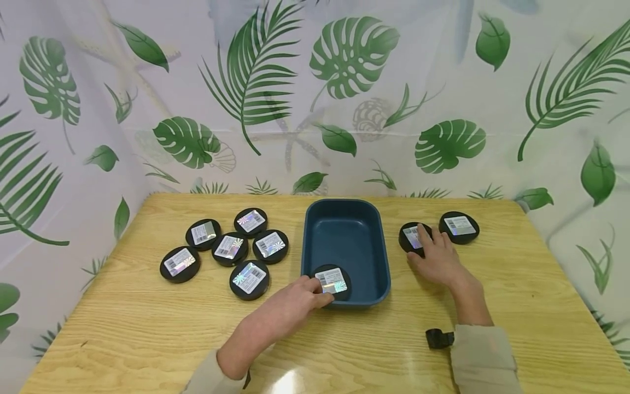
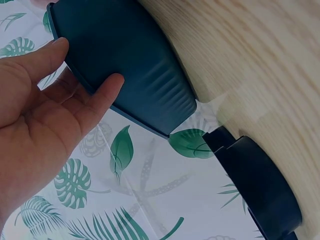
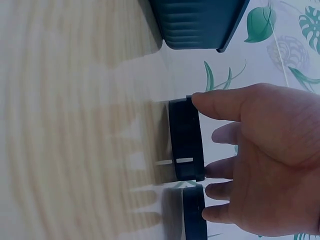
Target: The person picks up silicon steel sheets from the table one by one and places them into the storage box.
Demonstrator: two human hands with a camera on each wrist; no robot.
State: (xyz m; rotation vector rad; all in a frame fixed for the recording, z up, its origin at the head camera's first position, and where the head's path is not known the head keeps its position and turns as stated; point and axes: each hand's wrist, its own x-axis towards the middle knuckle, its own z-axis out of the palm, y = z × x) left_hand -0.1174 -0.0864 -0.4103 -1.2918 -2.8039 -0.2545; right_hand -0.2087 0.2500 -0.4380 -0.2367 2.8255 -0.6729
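At the front left corner of a dark blue bin (image 1: 344, 262), my left hand (image 1: 290, 306) pinches a labelled black disc (image 1: 332, 282) just inside the rim. In the left wrist view, the left thumb (image 2: 55, 52) and fingers reach over the bin's edge, and the disc is hidden. To the right of the bin, my right hand (image 1: 438, 260) spans another black disc (image 1: 408, 238), thumb at its near edge and fingers across its top and far side. This disc (image 3: 185, 140) stands on the tabletop. A further black disc (image 1: 459, 227) lies just beyond the right fingers.
Several black discs (image 1: 230, 249) with shiny labels lie grouped left of the bin on the wooden table (image 1: 147, 328). The nearest one (image 1: 249, 280) is close to the left hand. A leaf-patterned cloth (image 1: 275, 164) stands behind the table's back edge.
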